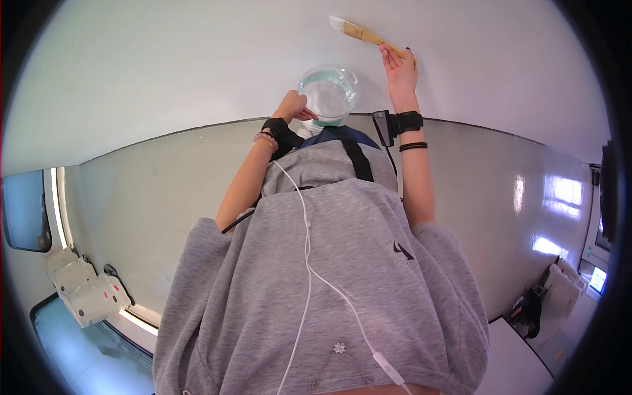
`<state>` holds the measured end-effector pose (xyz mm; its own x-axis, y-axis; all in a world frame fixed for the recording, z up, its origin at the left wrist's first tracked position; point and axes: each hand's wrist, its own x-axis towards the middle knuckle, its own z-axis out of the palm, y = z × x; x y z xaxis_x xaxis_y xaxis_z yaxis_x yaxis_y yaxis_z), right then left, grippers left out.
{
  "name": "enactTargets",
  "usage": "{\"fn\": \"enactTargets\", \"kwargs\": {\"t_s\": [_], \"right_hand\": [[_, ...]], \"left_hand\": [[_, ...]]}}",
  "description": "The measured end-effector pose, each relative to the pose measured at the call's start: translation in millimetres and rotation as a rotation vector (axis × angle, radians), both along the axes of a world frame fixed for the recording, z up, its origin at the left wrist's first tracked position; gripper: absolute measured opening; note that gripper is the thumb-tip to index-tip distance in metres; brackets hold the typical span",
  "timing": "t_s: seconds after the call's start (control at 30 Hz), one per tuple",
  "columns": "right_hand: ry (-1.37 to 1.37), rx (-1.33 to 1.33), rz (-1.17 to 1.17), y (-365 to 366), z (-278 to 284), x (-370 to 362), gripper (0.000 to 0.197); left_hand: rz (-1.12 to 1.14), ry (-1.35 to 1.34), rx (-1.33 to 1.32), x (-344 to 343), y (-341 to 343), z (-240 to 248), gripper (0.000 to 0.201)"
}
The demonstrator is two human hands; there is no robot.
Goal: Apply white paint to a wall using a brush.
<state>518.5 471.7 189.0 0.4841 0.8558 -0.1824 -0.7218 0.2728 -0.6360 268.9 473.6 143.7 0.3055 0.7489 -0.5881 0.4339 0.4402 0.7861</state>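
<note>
My right hand [401, 76] is stretched forward with its fingers closed round the wooden handle of a flat paintbrush [361, 34]. The brush slants up and to the left, its white bristles against or close to a pale surface; I cannot tell whether they touch it. A clear round plastic tub [329, 92] with a greenish tint is in front of my waist. My left hand [295, 107] is closed at the tub's left side, fingers curled by its rim. What the tub contains is hard to make out.
A broad white wall-like surface [197, 66] fills the far side, ending at a dark edge above the grey floor [164, 191]. White equipment [92, 289] stands at the left. Dark items and a pale chair-like shape [565, 289] are at the right. A white earphone cable [308, 250] hangs over my shirt.
</note>
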Motion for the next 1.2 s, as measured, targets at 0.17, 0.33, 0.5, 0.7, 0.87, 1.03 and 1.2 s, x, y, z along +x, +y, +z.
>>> {"fn": "enactTargets", "kwargs": {"t_s": [0.17,0.33,0.5,0.7,0.87,1.03,1.2], "right_hand": [[0.018,-0.005,-0.067,1.7,-2.5,-0.1,0.029],[-0.124,-0.086,0.006,-20.8,-6.1,16.2,0.022],[-0.725,0.032,0.503,-53.1,14.9,13.7,0.022],[-1.429,0.019,0.831,-62.0,-1.9,-39.8,0.022],[-1.619,-0.114,0.774,-54.6,-41.0,-65.1,0.017],[-1.581,-0.118,0.722,-52.0,-74.2,-67.8,0.021],[-1.587,-0.265,0.74,-47.1,-71.9,-65.2,0.022]], "left_hand": [[0.03,0.017,-0.012,1.3,2.3,-5.2,0.031],[0.059,-0.005,-0.005,-1.6,9.8,-19.3,0.029],[-0.084,0.357,0.433,10.7,-3.8,-10.2,0.028],[-0.208,0.661,0.745,35.6,-41.7,21.8,0.032],[-0.22,0.653,0.723,37.9,-53.3,26.0,0.031],[-0.199,0.677,0.748,46.2,-55.1,29.0,0.022],[-0.212,0.653,0.56,38.2,-35.9,11.0,0.036]]}}
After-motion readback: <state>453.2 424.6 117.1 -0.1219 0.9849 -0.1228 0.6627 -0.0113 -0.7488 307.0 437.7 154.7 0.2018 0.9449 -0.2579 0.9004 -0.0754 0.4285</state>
